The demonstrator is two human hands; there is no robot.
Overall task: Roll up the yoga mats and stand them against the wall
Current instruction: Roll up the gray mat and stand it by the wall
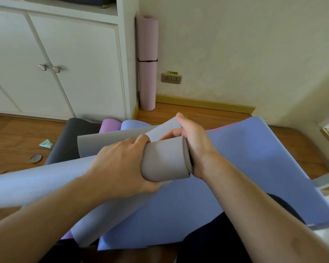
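Left hand (pixel 120 166) reaching across and curling around the grey rolled mat (pixel 163 160), right hand (pixel 193 147) pressing its end while gripping the loose flap, roll being held above the blue mat (pixel 235 177), pink rolled mat (pixel 147 61) standing against the wall, yellow label (pixel 172 72) above the socket (pixel 171 78) unreadable.

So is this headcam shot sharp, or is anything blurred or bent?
Head view: mostly sharp; the grey roll and both hands, left and right, read clearly. Wide-angle lens bows the cabinet lines. Soft, even daylight, no glare.
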